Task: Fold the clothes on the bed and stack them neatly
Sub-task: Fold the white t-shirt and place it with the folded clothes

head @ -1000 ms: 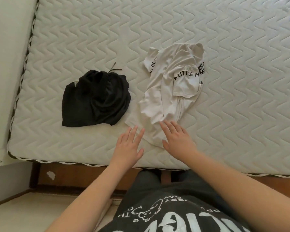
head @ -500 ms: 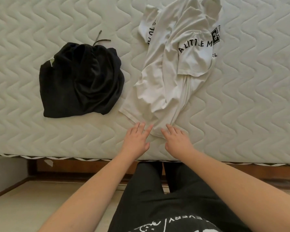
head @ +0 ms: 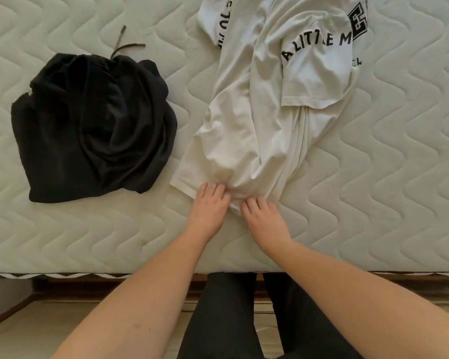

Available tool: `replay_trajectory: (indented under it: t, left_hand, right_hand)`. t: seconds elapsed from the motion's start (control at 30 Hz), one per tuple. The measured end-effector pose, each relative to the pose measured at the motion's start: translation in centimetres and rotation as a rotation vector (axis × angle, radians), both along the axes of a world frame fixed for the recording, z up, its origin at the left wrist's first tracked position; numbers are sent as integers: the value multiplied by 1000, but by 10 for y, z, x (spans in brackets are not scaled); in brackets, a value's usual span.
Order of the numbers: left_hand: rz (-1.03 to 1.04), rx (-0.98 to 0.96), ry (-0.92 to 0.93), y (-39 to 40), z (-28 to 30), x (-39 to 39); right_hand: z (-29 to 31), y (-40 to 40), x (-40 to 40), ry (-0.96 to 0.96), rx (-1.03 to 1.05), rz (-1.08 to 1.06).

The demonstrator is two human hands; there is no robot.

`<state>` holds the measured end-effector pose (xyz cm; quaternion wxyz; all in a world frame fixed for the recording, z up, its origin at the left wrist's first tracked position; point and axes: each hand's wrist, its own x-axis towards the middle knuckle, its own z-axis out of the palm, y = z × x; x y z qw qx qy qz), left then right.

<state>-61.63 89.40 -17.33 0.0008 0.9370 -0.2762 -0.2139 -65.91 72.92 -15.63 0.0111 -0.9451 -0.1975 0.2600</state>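
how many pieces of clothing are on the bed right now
2. A crumpled black garment lies on the left of the mattress. A white printed T-shirt lies to its right, running past the top of the picture, its near hem under both hands. Anything beneath them would be hidden.

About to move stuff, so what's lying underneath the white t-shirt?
Only the quilted mattress shows around the white t-shirt. Both hands' fingers grip its near hem. Anything beneath its crumpled folds is covered.

white T-shirt (head: 246, 130), black print "A LITTLE M"
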Motion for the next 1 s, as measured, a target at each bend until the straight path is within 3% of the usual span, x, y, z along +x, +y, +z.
replay_trajectory:
  t: [0.17, 0.3, 0.37, 0.53, 0.67, 0.8, 1.0]
  left_hand:
    - [260, -118, 178, -15, 31, 32]
    - [322, -188, 210, -14, 72, 40]
    - [323, -214, 216, -16, 100, 40]
    - [343, -398, 276, -38, 180, 28]
    - [461, -527, 299, -59, 237, 19]
    - [589, -720, 242, -75, 288, 10]
    - [519, -765, 179, -90, 350, -5]
  right_hand:
    - [16, -25, 30, 159, 194, -214]
    - [49, -53, 40, 292, 457, -712]
    - [75, -70, 44, 285, 580, -810]
    - [147, -106, 46, 297, 751, -926]
    - [205, -127, 42, 236, 791, -802]
    - [237, -148, 41, 29, 691, -744]
    - [267, -169, 29, -228, 512, -720]
